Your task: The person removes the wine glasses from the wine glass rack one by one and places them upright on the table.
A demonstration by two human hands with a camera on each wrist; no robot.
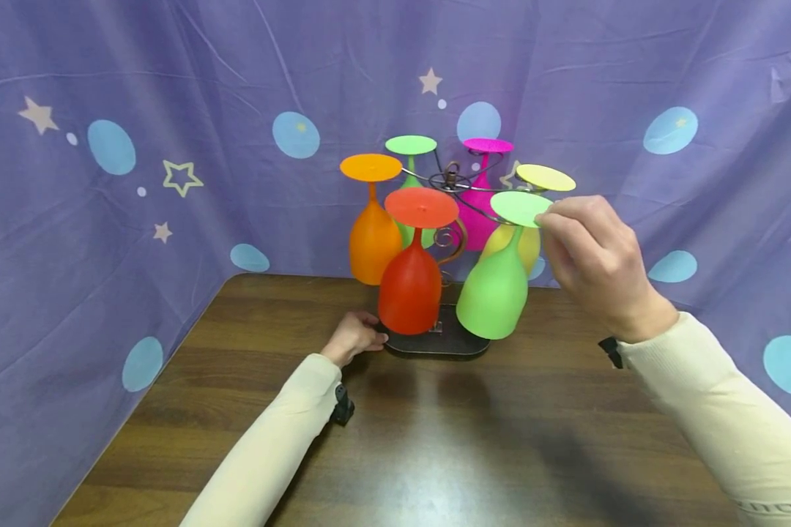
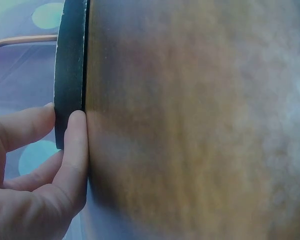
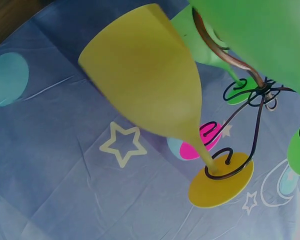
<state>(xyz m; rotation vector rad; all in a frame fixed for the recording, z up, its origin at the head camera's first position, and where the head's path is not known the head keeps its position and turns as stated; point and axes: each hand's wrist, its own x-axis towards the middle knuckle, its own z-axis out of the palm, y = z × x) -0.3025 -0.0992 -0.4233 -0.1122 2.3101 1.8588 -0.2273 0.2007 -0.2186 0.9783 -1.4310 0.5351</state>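
A metal wine glass rack stands on the table with several plastic wine glasses hanging upside down from its curled arms. My right hand pinches the rim of the foot of the front light green wine glass, whose bowl hangs tilted. Down at the left, my left hand grips the edge of the rack's black base, fingers on both faces of it. A red wine glass hangs over the base, with an orange wine glass beside it. The yellow wine glass hangs behind the green one.
A magenta wine glass and another green wine glass hang at the back of the rack. The brown wooden table ends at a purple curtain patterned with stars and blue dots.
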